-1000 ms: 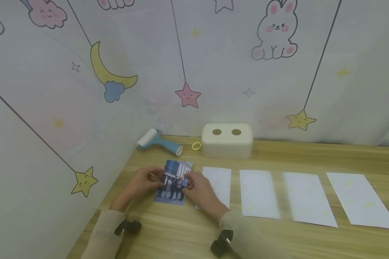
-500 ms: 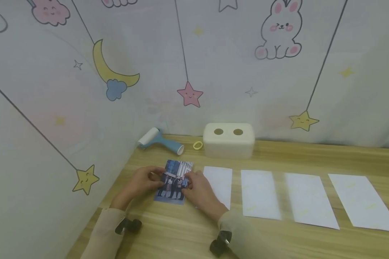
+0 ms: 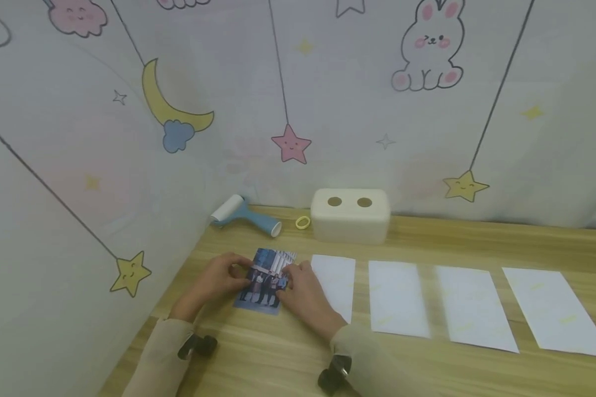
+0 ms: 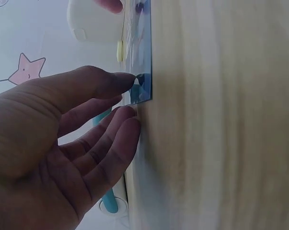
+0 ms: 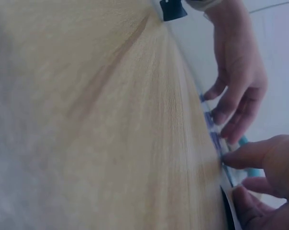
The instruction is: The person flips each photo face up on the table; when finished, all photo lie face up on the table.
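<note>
Head view has the left grip (image 3: 221,280) at the left edge of a photo (image 3: 265,284) and the right grip (image 3: 305,292) at its right edge, each thumb and forefinger parted along the side. They touch the photo, but I cannot tell whether either one pinches it, even from the wrist views. The photo lies between them, on or very close to the worktop (image 3: 238,358), long axis running away from the person, far end leaning slightly right. Neither grip is plainly nearer. I judge the right side matters most: the nearest white card (image 3: 336,275) lies just beside the photo there, partly hidden by the right grip, with three more cards (image 3: 397,298) beyond. Past the photo's far end sits a roller (image 3: 250,217).
</note>
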Motion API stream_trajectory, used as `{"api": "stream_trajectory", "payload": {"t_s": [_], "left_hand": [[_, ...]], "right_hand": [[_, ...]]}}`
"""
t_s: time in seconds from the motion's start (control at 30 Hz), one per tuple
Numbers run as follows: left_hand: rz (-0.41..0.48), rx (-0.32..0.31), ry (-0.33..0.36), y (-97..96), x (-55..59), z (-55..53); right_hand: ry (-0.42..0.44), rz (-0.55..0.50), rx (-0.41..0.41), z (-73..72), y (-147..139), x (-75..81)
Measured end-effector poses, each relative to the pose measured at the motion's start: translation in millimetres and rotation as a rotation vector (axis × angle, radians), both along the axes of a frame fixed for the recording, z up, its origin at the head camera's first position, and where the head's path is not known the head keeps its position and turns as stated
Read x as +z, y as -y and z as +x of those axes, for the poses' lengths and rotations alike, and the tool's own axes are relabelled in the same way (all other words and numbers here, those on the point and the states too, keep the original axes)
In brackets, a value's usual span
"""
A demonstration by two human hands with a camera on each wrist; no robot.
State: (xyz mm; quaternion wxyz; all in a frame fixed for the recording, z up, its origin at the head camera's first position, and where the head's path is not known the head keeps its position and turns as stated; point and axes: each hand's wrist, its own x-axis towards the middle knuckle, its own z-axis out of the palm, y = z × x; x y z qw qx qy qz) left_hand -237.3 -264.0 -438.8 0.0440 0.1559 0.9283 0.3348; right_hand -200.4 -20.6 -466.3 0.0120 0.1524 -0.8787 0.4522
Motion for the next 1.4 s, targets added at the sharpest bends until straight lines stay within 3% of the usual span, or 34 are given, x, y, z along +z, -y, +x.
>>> {"api": "stream_trajectory", "payload": {"t_s": [0.27, 0.53, 0.67, 1.1, 1.4], "left_hand": [[0.001, -0.008, 0.008, -3.1, 2.2, -0.6], [0.09, -0.006, -0.093, -12.3, 7.2, -1.1], [0.099, -0.01, -0.101, -21.1, 11.0, -0.9], [0.175, -0.043, -0.059, -61.1, 15.1, 3.4], [0.244, -0.143, -0.063, -91.0, 16.5, 2.8]], "right_hand": [[0.046, -0.038, -0.003, -3.5, -2, 0.3], [0.083, -0.19, 0.024, -5.4, -17, 6.0], [0.081, -0.256, 0.03, -4.6, -28, 12.7], [0.036, -0.216, -0.029, -6.7, -60, 23.4], [0.055, -0.198, -0.088, -3.1, -90, 30.2]]}}
